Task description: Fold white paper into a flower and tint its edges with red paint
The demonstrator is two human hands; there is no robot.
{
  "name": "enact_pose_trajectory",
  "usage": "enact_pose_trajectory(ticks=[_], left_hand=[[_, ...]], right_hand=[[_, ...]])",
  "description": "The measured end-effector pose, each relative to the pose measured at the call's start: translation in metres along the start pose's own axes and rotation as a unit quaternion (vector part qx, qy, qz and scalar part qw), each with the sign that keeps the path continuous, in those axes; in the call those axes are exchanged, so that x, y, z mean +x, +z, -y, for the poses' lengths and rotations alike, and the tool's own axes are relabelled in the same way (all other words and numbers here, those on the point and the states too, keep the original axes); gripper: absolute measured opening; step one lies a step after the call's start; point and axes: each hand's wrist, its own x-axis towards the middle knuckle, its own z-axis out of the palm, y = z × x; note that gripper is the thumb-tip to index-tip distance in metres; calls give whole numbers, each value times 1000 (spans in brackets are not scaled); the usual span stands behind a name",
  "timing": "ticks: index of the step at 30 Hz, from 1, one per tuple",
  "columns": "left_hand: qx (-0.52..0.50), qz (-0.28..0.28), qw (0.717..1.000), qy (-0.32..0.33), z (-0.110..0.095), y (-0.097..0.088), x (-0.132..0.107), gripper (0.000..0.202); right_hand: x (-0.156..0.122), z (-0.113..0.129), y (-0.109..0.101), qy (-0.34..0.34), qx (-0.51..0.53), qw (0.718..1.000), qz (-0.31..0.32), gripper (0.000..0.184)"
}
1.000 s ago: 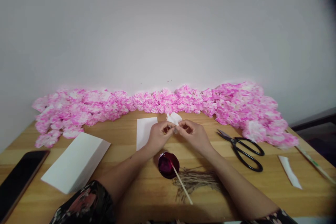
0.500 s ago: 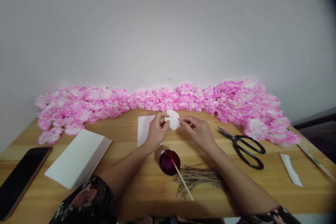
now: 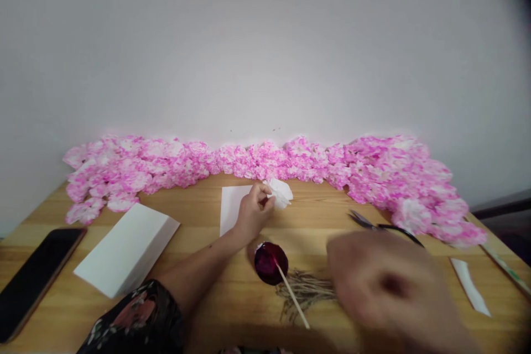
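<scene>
A white paper flower (image 3: pixel 282 193) is pinched between the thumb and fingers of my left hand (image 3: pixel 256 211), above the middle of the table. My right hand (image 3: pixel 385 282) is raised close to the camera and smeared by motion, so its fingers cannot be made out. Behind it, black-handled scissors (image 3: pixel 365 220) are partly covered. Nearer me stands a small dish of dark magenta liquid (image 3: pixel 265 265) with a thin wooden stick (image 3: pixel 295 301) resting in it. Beside the dish lies a bundle of thin brown twigs (image 3: pixel 309 289), its right end hidden by my right hand.
Pink and white paper flowers (image 3: pixel 265 159) line the back of the wooden table (image 3: pixel 199 215) along the wall. To the left are a phone (image 3: pixel 41 282) and a white box (image 3: pixel 124 249). White paper (image 3: pixel 232 204) lies behind my left hand; a white strip (image 3: pixel 470 287) lies far right.
My right hand has left the white flower and swung toward me and to the right, now covering the scissors' handles. My left hand still holds the flower. The view has shifted slightly.
</scene>
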Motion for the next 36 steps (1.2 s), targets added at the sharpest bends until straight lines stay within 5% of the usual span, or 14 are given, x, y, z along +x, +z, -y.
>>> enact_pose_trajectory(ticks=[4,9,18,36], left_hand=[[36,3,999,17,-2,0,-2,10],[71,28,996,46,-4,1,-3,7],[89,71,992,52,-8,0,-5,10],[105,41,992,49,-6,2,-6,7]], right_hand=[[30,-43,29,77,-22,995,-67,31],[37,-80,66,20,-134,987,-84,21],[32,-89,78,48,-133,987,-77,20],[31,-89,81,78,-136,984,-88,18]])
